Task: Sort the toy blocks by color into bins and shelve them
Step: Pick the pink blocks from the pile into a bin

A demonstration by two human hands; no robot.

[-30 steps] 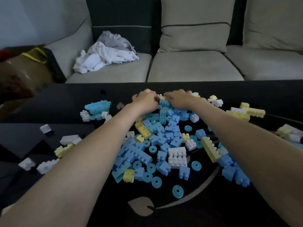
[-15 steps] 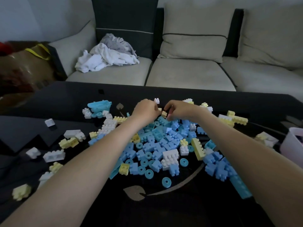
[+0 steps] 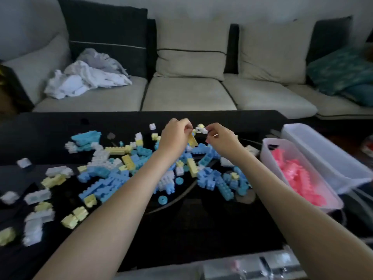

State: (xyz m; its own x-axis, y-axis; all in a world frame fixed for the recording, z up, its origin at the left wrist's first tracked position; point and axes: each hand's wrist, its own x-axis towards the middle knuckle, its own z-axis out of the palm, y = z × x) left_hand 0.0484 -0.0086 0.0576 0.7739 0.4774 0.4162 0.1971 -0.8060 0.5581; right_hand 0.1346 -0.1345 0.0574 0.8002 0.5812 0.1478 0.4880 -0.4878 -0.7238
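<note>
Both hands have lifted off the pile [image 3: 113,178] at worktop [image 3: 201,229] centre. Left hand [image 3: 175,136] pinches a yellow block [image 3: 193,141]. Right hand [image 3: 222,140] pinches a white-and-yellow cluster [image 3: 201,129]. Probably separating joined colours. At right, the near bin [image 3: 265,158] holds pink blocks [image 3: 298,178]. The far bin [image 3: 333,158] shows nothing inside.

leftmost blocks [image 3: 32,232] blurred, teal cushion [image 3: 343,72] cut off at right

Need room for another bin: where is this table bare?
Bare: the near strip of table, below the block pile and left of the pink-block bin; also the far strip by the sofa. Crowded: centre and left side, strewn with blocks.
</note>
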